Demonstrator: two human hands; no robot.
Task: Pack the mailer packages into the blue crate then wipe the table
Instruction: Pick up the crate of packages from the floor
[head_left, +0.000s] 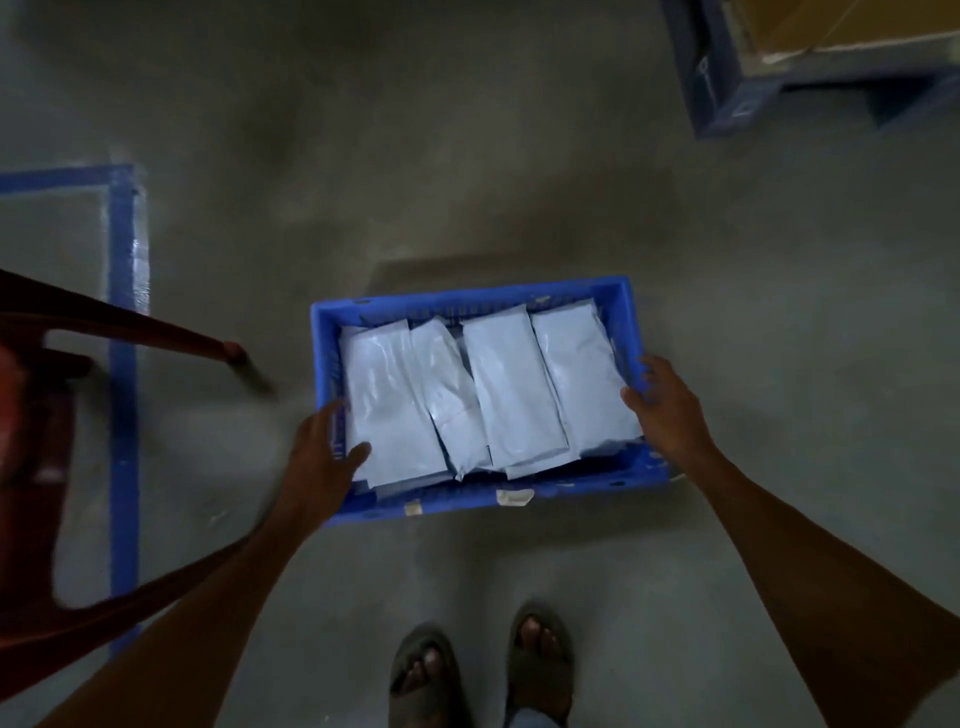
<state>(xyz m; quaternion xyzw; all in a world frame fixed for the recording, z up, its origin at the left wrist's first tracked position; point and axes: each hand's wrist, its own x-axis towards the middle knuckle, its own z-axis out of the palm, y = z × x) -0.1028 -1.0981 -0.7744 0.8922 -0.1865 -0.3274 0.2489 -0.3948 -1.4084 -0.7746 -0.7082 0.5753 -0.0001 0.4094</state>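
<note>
Blue crate (467, 499), long axis left to right, lies between the hands: left hand (322, 457) grips its left end wall, right hand (667, 405) grips the right, mailer packages (514, 384) lying inside.

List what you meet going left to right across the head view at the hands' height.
Blue floor tape → red chair leg tip → left-hand grip → mailer packages → right-hand grip; both grips hold the blue crate.
</note>
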